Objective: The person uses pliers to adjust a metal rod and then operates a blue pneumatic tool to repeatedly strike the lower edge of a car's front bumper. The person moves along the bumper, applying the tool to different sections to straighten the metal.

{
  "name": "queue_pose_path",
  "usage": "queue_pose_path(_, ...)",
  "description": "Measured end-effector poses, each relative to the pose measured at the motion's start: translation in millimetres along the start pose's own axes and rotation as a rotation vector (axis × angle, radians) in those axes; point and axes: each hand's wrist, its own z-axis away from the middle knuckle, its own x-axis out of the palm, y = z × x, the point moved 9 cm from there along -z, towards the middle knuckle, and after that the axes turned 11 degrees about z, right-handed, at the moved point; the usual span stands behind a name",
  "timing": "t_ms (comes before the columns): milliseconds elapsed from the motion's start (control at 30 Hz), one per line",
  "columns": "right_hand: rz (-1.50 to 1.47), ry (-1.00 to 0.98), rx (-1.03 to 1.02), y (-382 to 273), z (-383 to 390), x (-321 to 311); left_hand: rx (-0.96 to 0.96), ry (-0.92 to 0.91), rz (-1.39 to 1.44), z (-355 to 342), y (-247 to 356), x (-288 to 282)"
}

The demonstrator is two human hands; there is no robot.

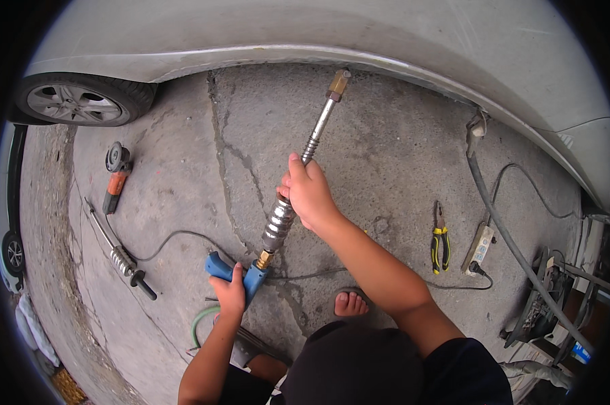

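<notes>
My right hand (310,197) is closed around a long chrome slide-hammer-like tool (277,221), just above its ribbed cylinder. The tool points away from me, with a ridged shaft (324,119) and a brass-coloured tip (339,84) near the silver car's sill (285,52). My left hand (230,292) is closed on the blue tool body (256,279) at its near end, joined by a brass fitting (265,258). On the floor to the left lie a similar puller (120,258) with a black handle and an orange angle grinder (116,179).
Yellow-black pliers (441,244) and a power strip (478,250) lie on the right, beside a thick hose (509,233) and cords. A metal frame (543,290) stands at the far right. A car wheel (79,101) is at the upper left. My bare foot (351,302) is below the tool.
</notes>
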Motion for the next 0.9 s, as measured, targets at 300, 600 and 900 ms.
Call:
queue_pose_path(300, 0.073, -0.005, 0.0, 0, -1, -1, -0.053, -0.056, -0.004, 1, -1, 6)
queue_pose_path(600, -0.139, -0.243, 0.106, 32, 7, 17, -0.16, -0.065, 0.108, 6, -2, 8)
queue_pose_path(900, -0.079, -0.091, -0.063, -25, -30, -5, -0.185, -0.053, 0.048, 11, 0, 4)
